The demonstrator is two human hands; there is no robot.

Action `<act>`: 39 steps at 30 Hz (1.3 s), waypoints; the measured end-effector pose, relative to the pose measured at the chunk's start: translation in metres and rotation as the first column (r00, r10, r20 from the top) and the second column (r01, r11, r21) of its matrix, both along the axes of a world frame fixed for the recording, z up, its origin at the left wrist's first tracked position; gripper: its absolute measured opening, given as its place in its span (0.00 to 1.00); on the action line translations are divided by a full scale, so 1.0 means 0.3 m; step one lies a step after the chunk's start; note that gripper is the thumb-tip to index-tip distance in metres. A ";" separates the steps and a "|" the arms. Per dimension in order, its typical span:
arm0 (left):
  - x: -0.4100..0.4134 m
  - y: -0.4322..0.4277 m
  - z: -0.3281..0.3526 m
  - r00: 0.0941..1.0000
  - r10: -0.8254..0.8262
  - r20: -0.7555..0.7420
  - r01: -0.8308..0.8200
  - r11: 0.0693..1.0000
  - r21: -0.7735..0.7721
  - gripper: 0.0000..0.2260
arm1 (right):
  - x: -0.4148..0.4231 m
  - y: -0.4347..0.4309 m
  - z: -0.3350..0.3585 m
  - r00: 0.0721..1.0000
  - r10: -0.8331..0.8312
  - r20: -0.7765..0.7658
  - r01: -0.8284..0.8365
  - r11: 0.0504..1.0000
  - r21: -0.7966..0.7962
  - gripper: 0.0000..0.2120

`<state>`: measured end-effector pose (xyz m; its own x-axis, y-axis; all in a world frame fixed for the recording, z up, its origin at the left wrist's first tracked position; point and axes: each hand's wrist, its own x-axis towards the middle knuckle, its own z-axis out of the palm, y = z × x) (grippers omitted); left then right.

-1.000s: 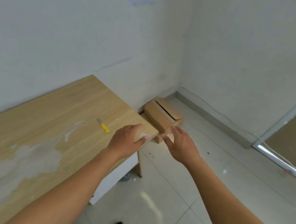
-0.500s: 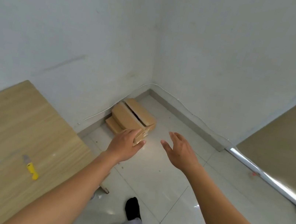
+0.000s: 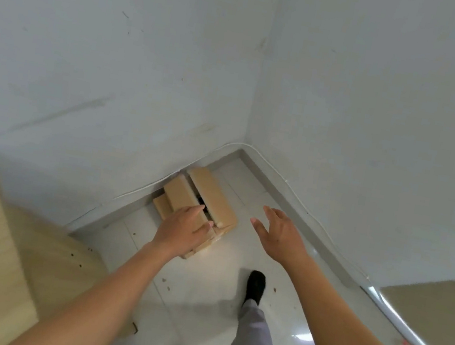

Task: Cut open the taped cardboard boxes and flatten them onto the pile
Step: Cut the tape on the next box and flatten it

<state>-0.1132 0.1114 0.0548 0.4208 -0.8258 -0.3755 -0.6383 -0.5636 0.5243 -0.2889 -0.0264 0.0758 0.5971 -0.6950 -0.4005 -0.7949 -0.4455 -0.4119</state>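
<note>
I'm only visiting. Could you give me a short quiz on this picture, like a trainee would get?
1. True or false: the right hand holds a knife.
2. The cardboard boxes lie: A on a shelf; B on the floor in the room's corner; C in a bin.
3. Which hand overlaps the boxes in this view?
Key: 1 false; 2 B; 3 the left hand.

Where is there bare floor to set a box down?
Bare tiles lie between the boxes and the right-hand wall, and between the boxes and the forward shoe. The corner by the left wall is crowded with the boxes.
</note>
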 end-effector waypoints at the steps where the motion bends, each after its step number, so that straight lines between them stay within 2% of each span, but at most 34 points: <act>1: 0.017 -0.045 -0.032 0.999 0.039 -0.005 -0.039 0.999 0.017 0.26 | 0.031 -0.068 -0.032 1.000 0.023 0.003 -0.023 1.000 0.013 0.29; 7: 0.115 -0.277 -0.273 0.946 0.319 -0.048 -0.309 0.938 0.156 0.26 | 0.215 -0.411 -0.284 0.986 0.164 -0.004 -0.163 0.981 0.105 0.28; 14: 0.262 -0.430 -0.583 0.800 0.595 -0.071 -0.576 0.797 0.181 0.29 | 0.483 -0.612 -0.649 0.945 0.326 -0.035 -0.314 0.931 0.186 0.29; 22: 0.412 -0.437 -1.123 0.599 0.786 -0.151 -0.758 0.618 0.210 0.30 | 0.711 -0.697 -1.192 0.922 0.371 -0.114 -0.340 0.914 0.222 0.29; 26: 0.460 -0.428 -1.403 0.573 0.796 -0.197 -0.764 0.605 0.225 0.35 | 0.775 -0.699 -1.433 0.913 0.384 -0.140 -0.349 0.910 0.222 0.30; 29: 0.504 -0.426 -1.566 0.505 0.811 -0.294 -0.779 0.575 0.250 0.41 | 0.824 -0.701 -1.592 0.935 0.326 -0.141 -0.278 0.919 0.281 0.33; 32: 0.542 -0.429 -1.680 0.326 0.859 -0.395 -0.836 0.457 0.303 0.46 | 0.862 -0.701 -1.719 0.975 0.189 -0.116 -0.129 0.908 0.398 0.36; 34: 0.540 -0.431 -1.724 0.214 0.882 -0.420 -0.868 0.369 0.332 0.45 | 0.863 -0.693 -1.761 0.993 0.095 -0.073 -0.049 0.880 0.472 0.36; 37: 0.524 -0.439 -1.724 0.145 0.897 -0.417 -0.902 0.293 0.317 0.40 | 0.851 -0.681 -1.759 0.999 0.034 -0.020 -0.020 0.875 0.483 0.36; 39: 0.515 -0.433 -1.690 0.124 0.894 -0.430 -0.916 0.270 0.298 0.41 | 0.857 -0.670 -1.720 0.999 0.033 -0.003 -0.028 0.879 0.477 0.36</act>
